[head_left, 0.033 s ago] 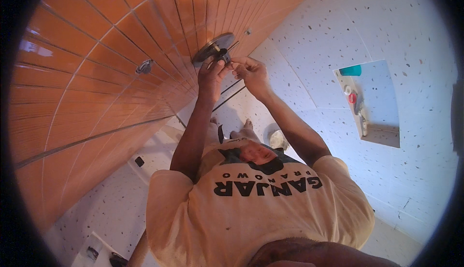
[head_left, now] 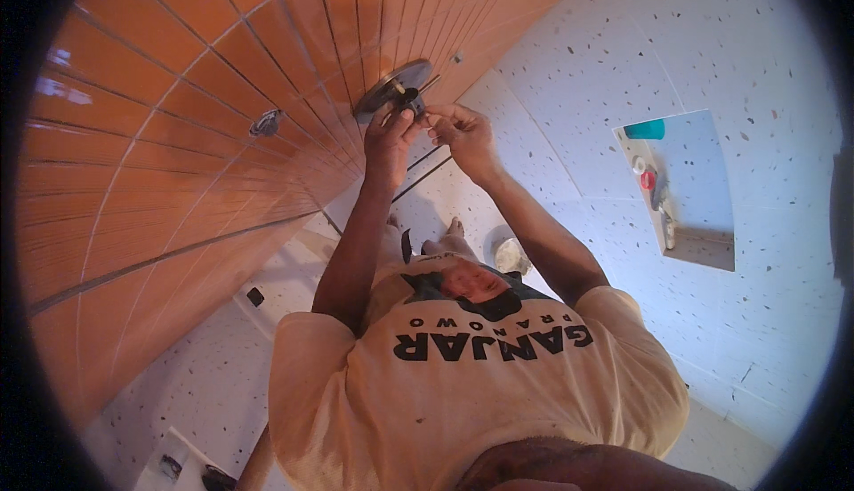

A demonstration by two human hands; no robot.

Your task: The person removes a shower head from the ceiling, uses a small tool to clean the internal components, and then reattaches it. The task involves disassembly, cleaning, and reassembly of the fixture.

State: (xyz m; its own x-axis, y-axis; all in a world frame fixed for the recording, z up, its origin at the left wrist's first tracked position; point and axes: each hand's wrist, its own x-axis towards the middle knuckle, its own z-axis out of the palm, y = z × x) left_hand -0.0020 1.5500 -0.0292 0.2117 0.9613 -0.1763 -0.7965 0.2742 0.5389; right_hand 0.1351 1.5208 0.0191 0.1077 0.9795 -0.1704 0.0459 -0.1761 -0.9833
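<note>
A round grey metal plate (head_left: 387, 86) sits against the orange tiled wall (head_left: 178, 135), with a short dark and brass stub (head_left: 407, 92) at its middle. My left hand (head_left: 390, 140) reaches up from below, and its fingers close on the stub and the plate's lower edge. My right hand (head_left: 461, 131) is beside it on the right, its fingertips pinched together just next to the stub. Whatever is between those fingertips is too small to make out. Both forearms stretch away from my pale yellow shirt (head_left: 480, 384).
A small metal fitting (head_left: 265, 122) is fixed to the orange tiles left of the plate. The white speckled wall (head_left: 623, 46) has a niche (head_left: 680, 189) with a teal bottle (head_left: 645, 129) and small toiletries. A pale bucket (head_left: 509, 255) and my feet (head_left: 449, 233) are on the floor below.
</note>
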